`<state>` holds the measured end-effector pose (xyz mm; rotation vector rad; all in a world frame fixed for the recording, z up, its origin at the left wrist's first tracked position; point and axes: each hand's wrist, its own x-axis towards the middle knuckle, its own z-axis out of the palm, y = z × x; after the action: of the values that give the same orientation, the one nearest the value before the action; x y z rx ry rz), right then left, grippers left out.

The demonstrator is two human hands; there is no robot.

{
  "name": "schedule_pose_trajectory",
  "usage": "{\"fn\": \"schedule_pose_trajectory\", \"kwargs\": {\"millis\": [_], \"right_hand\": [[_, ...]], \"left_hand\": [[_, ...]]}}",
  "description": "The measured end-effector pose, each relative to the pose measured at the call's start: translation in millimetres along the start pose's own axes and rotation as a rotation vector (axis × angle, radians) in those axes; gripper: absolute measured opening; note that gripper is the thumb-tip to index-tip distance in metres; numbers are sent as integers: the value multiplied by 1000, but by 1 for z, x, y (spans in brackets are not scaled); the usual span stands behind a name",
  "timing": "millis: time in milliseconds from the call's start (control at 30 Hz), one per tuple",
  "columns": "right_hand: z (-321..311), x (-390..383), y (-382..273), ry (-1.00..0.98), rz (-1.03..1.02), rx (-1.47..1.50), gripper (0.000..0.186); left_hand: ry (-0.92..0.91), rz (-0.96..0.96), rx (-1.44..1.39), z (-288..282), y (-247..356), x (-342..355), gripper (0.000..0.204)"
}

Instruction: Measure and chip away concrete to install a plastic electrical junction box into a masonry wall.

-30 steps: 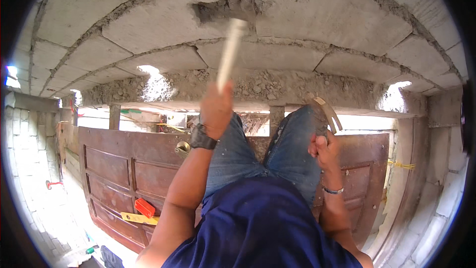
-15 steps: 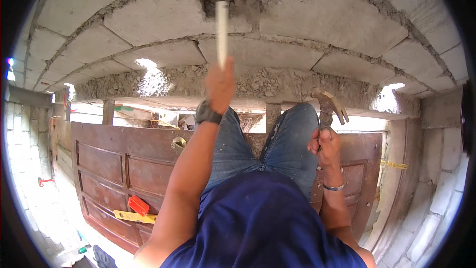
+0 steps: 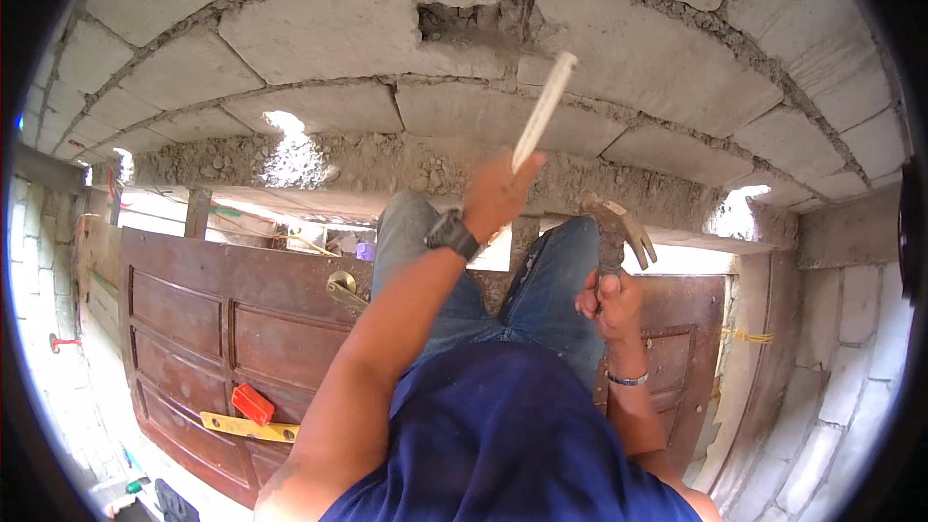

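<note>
We face a wall of pale concrete blocks (image 3: pixel 319 34) with rough mortar joints, and a small rectangular cavity (image 3: pixel 464 24) has been chipped into one block near the top of the view. Below us a dark brown panelled wooden door (image 3: pixel 222 319) stands in its opening, with a brass lever handle (image 3: pixel 343 288).

Our left hand (image 3: pixel 498 195) is closed around the lower end of a long pale chisel (image 3: pixel 544 108), which slants up to the right; its tip is near the cavity but not in it (just right of and below the hole). Our right hand (image 3: pixel 611 302) is wrapped around the handle of a claw hammer (image 3: pixel 622 230), head up, held low beside the knee and well apart from the chisel.

To do this well, we judge the tip should be seated on the cavity's edge before any blow, the chisel kept steady and at a shallow slant so that chips break away from the face, and the left fingers kept low on the shaft, clear of the struck end. Our perch looks high, so balance matters with each swing.

We see no packages or readable signs. The nearest coloured things are a yellow spirit level (image 3: pixel 249 427) and a small red block-shaped object (image 3: pixel 252 403) by the door's lower panels.
</note>
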<state>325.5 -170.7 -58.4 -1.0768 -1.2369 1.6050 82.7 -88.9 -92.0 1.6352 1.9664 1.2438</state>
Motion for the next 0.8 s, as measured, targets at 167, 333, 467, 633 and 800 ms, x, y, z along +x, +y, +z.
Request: {"fn": "schedule_pose_trajectory", "kwargs": {"millis": [167,333,467,633,800], "right_hand": [[1,-10,-6,-25,1,-45,60],[11,-8,0,-35,26,19,59],[10,-13,-3,-41,-7,15,58],[15,-13,-8,-75,8,-7,59],[29,-19,-15,-27,57,-39,63]], "left_hand": [[59,-145,-80,-47,-9,0,45],[144,-273,-323,-21,-7,15,47],[87,317,67,-14,6,-24,49],[-13,-390,-314,-56,-2,22,51],[-174,-66,-259,-10,-6,-3,52]]}}
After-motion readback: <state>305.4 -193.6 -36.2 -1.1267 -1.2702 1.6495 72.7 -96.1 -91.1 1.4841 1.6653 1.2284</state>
